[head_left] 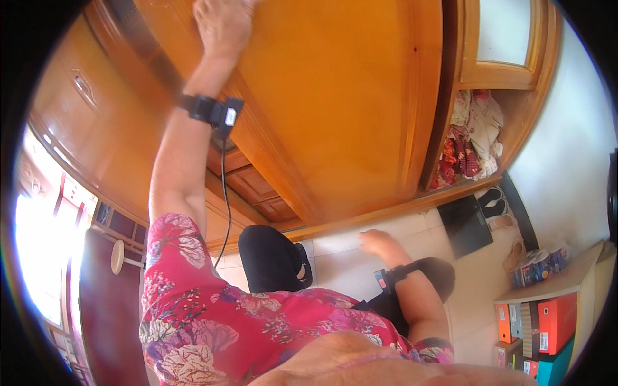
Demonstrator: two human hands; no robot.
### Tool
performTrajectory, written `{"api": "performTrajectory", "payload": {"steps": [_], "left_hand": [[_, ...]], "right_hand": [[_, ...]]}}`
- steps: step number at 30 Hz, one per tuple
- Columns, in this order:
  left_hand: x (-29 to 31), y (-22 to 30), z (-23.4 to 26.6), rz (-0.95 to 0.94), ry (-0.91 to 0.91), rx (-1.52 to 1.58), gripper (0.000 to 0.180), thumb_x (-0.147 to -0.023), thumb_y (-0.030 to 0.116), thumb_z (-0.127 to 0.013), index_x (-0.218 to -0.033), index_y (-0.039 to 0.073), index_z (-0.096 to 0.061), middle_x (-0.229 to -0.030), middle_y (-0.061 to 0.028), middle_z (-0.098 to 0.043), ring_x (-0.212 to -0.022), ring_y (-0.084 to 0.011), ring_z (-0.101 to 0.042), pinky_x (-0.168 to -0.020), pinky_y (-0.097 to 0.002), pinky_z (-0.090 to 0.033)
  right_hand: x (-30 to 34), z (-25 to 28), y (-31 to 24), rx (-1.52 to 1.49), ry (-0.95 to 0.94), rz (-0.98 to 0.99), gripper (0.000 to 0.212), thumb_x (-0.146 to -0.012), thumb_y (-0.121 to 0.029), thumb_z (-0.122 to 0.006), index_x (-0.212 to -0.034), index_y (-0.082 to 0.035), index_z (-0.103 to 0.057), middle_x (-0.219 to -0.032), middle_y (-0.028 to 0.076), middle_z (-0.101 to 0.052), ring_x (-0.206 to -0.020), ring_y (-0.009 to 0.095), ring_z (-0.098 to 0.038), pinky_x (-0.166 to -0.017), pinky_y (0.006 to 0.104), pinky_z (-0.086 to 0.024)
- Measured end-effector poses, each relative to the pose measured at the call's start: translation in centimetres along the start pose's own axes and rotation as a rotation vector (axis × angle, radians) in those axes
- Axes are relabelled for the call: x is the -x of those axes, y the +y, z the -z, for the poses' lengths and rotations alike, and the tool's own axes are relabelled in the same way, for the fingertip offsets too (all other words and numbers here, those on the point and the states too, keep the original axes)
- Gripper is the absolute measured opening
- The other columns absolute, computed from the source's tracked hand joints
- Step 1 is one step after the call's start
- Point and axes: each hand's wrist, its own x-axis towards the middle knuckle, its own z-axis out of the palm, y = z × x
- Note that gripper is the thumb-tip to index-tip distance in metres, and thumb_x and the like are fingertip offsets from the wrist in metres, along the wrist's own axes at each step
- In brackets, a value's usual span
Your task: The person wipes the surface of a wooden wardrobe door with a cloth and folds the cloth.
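My left hand (222, 29) is raised at the top edge of the view, in front of a large orange-brown wooden door panel (335, 96). Its fingers look bent and partly cut off by the frame. A small pale bit shows beside them, too little to name. A black strap with a small device (215, 114) and a cable is on that wrist. My right hand (380, 244) hangs low by my knee, above the floor, fingers loosely extended with nothing in them. That wrist wears a strapped device (386, 278) too.
An open compartment (518, 122) on the right holds bunched clothes (473, 132). Shoes (492, 202) and a dark flat square (463, 222) lie on the tiled floor (341, 257). Colored boxes (557, 325) fill a low shelf (547, 289). Bright light enters at left.
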Motion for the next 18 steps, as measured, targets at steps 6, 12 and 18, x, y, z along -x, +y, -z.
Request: {"api": "performTrajectory", "payload": {"steps": [6,12,18], "left_hand": [[-4.2,5.6,-4.1,0.347,0.241,0.907,0.054,-0.084,0.009,-0.061,-0.135,-0.002,-0.050,-0.127,-0.0197,-0.052,-0.116,-0.0345,-0.049,-0.099,-0.0490,-0.038],[5.9,21.8,-9.1,-0.492,-0.434,0.187,0.043,-0.082,0.014,-0.056,-0.124,0.008,-0.059,-0.139,-0.0125,-0.050,-0.126,-0.0320,-0.046,-0.098,-0.0465,-0.042],[8.8,22.5,-7.6,-0.638,-0.514,0.275,0.057,-0.090,0.019,-0.054,-0.146,0.017,-0.043,-0.158,-0.0023,-0.032,-0.147,-0.0220,-0.026,-0.118,-0.0507,-0.022]], "right_hand": [[-0.1,-1.7,-0.2,-0.014,0.075,0.084,0.032,-0.086,-0.030,-0.063,-0.109,-0.008,-0.066,-0.106,0.019,-0.068,-0.102,0.038,-0.064,-0.088,0.0467,-0.052],[0.1,-0.1,-0.7,0.048,0.026,0.070,0.029,-0.086,-0.025,-0.062,-0.106,-0.006,-0.068,-0.105,0.019,-0.069,-0.100,0.038,-0.065,-0.086,0.0468,-0.052],[1.2,3.3,-4.1,-0.025,0.071,-0.001,0.025,-0.086,-0.021,-0.060,-0.101,-0.003,-0.069,-0.103,0.020,-0.069,-0.099,0.038,-0.065,-0.083,0.0462,-0.053]]}}
